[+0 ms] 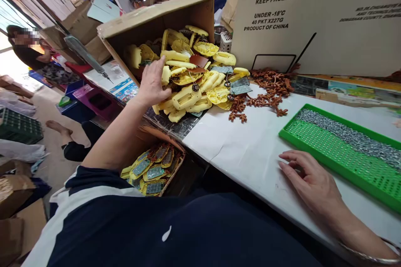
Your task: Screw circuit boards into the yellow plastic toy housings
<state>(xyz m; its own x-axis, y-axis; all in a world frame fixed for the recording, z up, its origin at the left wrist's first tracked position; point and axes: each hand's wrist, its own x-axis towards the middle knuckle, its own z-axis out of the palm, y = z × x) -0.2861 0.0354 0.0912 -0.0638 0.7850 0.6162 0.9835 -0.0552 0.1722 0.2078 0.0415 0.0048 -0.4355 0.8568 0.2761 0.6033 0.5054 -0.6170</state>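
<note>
A navy shirt (200,231) fronts heaped, hollow yellow plastic shells (189,98).

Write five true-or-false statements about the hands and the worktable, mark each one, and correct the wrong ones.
1. The left hand is at the pile of yellow parts. True.
2. The green tray holds small metal pieces. True.
3. The right hand is buried in the metal pieces. False: the right hand is over the white tabletop, outside the tray.
4. The large carton reads "KEEP FROZEN". True.
5. The brown pieces lie inside the tray. False: the brown pieces lie beside the yellow parts.
</note>
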